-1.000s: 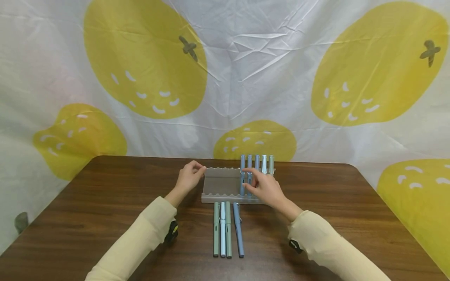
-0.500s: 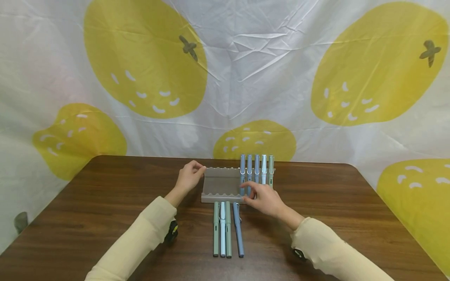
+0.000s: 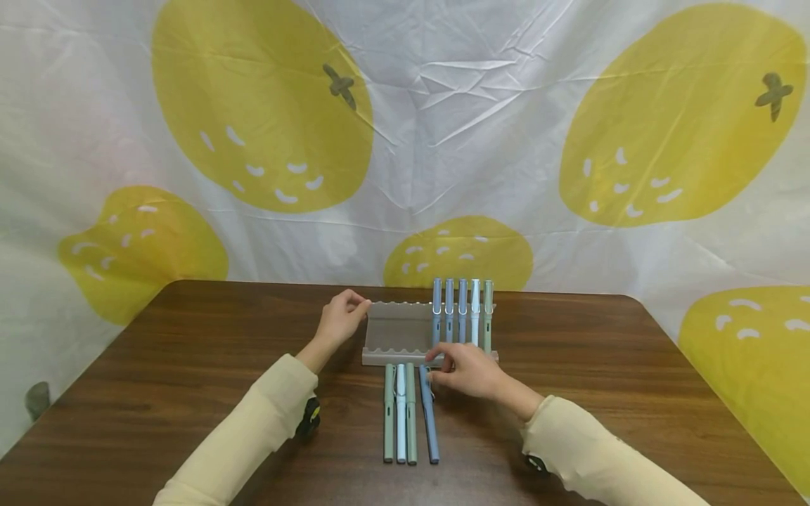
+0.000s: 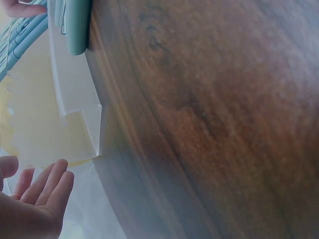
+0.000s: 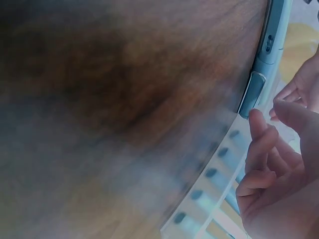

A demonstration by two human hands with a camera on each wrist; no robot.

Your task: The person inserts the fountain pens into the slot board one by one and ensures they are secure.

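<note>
A clear pen rack (image 3: 397, 332) with scalloped edges stands toward the back of the table. My left hand (image 3: 338, 321) pinches its upper left corner between thumb and fingers; in the left wrist view the fingers (image 4: 54, 185) lie beside the rack's end. Just in front of the rack, my right hand (image 3: 470, 369) hovers at the cap end of a blue pen (image 3: 432, 432) lying on the table. Thumb and forefinger are apart there, and the right wrist view shows the other fingers (image 5: 259, 184) bent, holding nothing. Left of that pen lie a light blue pen (image 3: 401, 414) and two green pens (image 3: 389, 414).
Several capped pens (image 3: 463, 302), blue, light blue and green, lean side by side in the rack's right half. The rack's left slots hold no pens. Behind the brown wooden table (image 3: 209, 351) hangs a white cloth (image 3: 405, 161) printed with yellow lemons.
My right hand has come down from the pens in the rack toward me, to the cap end of the lying blue pen. The left hand, rack and pens stay put.
</note>
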